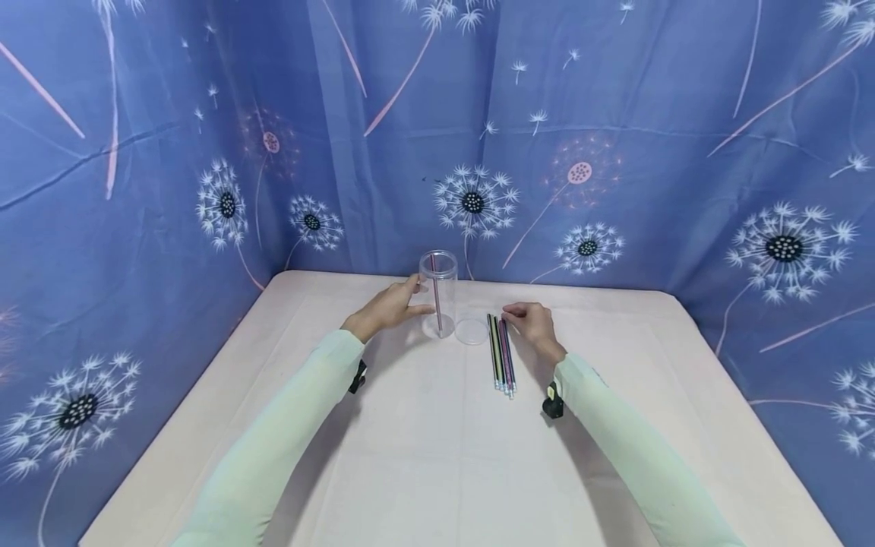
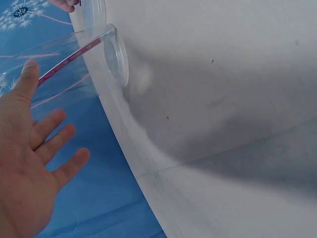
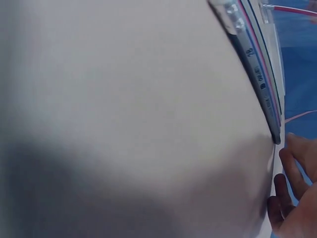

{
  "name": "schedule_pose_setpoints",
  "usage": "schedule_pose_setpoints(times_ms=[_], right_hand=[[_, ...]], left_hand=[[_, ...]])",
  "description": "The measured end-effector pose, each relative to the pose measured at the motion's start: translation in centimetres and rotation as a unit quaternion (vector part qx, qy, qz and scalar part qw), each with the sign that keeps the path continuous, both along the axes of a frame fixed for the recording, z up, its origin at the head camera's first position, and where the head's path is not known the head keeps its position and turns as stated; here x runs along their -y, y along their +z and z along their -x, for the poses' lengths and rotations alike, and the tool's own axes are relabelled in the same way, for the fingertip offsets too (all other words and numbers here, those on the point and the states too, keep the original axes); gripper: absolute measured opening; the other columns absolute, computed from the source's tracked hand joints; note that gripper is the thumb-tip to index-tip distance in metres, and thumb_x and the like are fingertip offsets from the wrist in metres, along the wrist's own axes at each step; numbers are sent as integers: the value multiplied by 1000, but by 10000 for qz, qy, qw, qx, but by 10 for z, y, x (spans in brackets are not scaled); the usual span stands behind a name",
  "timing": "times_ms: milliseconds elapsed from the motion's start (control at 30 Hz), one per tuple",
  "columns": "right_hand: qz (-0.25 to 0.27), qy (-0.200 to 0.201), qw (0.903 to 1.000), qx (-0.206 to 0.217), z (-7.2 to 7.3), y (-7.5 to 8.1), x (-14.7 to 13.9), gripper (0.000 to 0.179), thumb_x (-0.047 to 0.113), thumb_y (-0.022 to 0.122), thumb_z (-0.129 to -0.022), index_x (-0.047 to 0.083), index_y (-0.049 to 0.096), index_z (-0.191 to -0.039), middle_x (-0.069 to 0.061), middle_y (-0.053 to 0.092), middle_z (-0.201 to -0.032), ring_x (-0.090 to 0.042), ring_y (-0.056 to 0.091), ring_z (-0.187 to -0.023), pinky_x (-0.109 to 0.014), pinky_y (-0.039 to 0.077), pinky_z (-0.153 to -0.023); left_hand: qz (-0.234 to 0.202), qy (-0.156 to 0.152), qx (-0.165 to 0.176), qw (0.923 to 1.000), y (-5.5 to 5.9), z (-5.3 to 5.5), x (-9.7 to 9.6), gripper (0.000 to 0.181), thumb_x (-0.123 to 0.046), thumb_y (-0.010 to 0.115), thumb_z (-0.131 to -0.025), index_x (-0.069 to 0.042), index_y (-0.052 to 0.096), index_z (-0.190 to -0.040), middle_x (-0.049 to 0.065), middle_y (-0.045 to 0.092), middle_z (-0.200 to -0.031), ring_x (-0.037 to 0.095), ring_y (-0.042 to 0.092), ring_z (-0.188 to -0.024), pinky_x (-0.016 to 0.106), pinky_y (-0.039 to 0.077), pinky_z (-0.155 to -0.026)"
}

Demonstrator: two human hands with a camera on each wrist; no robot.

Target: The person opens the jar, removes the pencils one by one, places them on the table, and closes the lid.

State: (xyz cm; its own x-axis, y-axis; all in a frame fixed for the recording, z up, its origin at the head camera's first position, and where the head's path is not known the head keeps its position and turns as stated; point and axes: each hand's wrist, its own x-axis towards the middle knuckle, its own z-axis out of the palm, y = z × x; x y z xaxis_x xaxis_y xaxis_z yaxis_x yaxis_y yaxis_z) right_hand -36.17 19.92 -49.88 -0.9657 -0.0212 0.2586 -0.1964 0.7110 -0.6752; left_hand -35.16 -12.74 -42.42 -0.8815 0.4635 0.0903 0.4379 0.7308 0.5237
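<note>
A clear plastic jar (image 1: 447, 292) stands upright at the back of the table with one dark red pencil (image 1: 437, 304) leaning inside it. Beside its left wall is my left hand (image 1: 391, 305), fingers spread and fairly straight; in the left wrist view the thumb (image 2: 29, 74) overlaps the jar. To the right, several pencils (image 1: 502, 357) lie side by side, their silver ends toward me. My right hand (image 1: 533, 323) hovers at their far ends, fingers loosely bent, and in the right wrist view its fingertips (image 3: 291, 139) are close to the pencil tips with nothing between them.
A round clear lid (image 1: 472, 331) lies flat between the jar and the pencils. Blue dandelion-patterned curtains (image 1: 383, 167) hang right behind the table's back edge and along both sides. The table has a pale cloth (image 1: 417, 456).
</note>
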Motion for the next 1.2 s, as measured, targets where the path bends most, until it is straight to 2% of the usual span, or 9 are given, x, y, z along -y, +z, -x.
schedule_pose_setpoints(times_ms=[100,300,500,567,867,1067,1200], right_hand=[[92,-48,9999,128,-2,5,0,20,16,76,-97,4,80,-112,-12,78,-106,-33,74,-100,-48,58,-93],[96,-52,9997,223,-2,24,2,26,17,75,-97,3,77,-119,-15,77,-112,-35,71,-110,-48,56,-100],[-166,98,9996,-186,5,45,7,29,20,75,-96,0,76,-117,-17,77,-111,-38,71,-110,-50,58,-96],[-246,196,9990,-321,6,52,9,29,20,75,-96,0,76,-117,-18,77,-110,-38,71,-108,-51,58,-94],[-264,364,9979,-467,9,94,27,28,24,78,-96,4,79,-115,-14,78,-109,-32,75,-99,-48,60,-88],[-318,543,9953,-732,9,122,45,27,25,77,-96,5,79,-115,-13,78,-110,-31,75,-100,-47,59,-90],[-243,687,9941,-806,7,137,58,28,24,77,-97,4,78,-116,-13,77,-112,-31,74,-102,-47,57,-96]], left_hand=[[-39,-69,-27,10000,-1,0,0,69,-39,70,-100,-2,38,-150,22,55,-150,42,52,-138,54,40,-119],[-80,-117,-48,9999,-2,1,0,67,-38,69,-101,-3,38,-149,23,55,-149,42,52,-138,53,40,-119],[-55,-84,-78,9999,-1,2,1,62,-39,69,-101,-7,40,-145,22,55,-149,40,52,-139,51,41,-119],[-38,-91,-94,9999,0,3,1,63,-39,69,-101,-5,41,-145,22,55,-149,40,52,-139,51,40,-119],[-52,-121,-81,9999,-1,4,1,68,-41,69,-100,-2,40,-148,21,56,-149,38,52,-139,49,39,-120],[-41,-134,-167,9998,-1,3,2,66,-39,69,-101,-1,41,-146,22,57,-148,37,53,-138,49,40,-120],[-40,-126,-145,9998,-2,3,2,66,-39,69,-100,-1,41,-146,22,57,-148,37,53,-138,48,40,-120]])
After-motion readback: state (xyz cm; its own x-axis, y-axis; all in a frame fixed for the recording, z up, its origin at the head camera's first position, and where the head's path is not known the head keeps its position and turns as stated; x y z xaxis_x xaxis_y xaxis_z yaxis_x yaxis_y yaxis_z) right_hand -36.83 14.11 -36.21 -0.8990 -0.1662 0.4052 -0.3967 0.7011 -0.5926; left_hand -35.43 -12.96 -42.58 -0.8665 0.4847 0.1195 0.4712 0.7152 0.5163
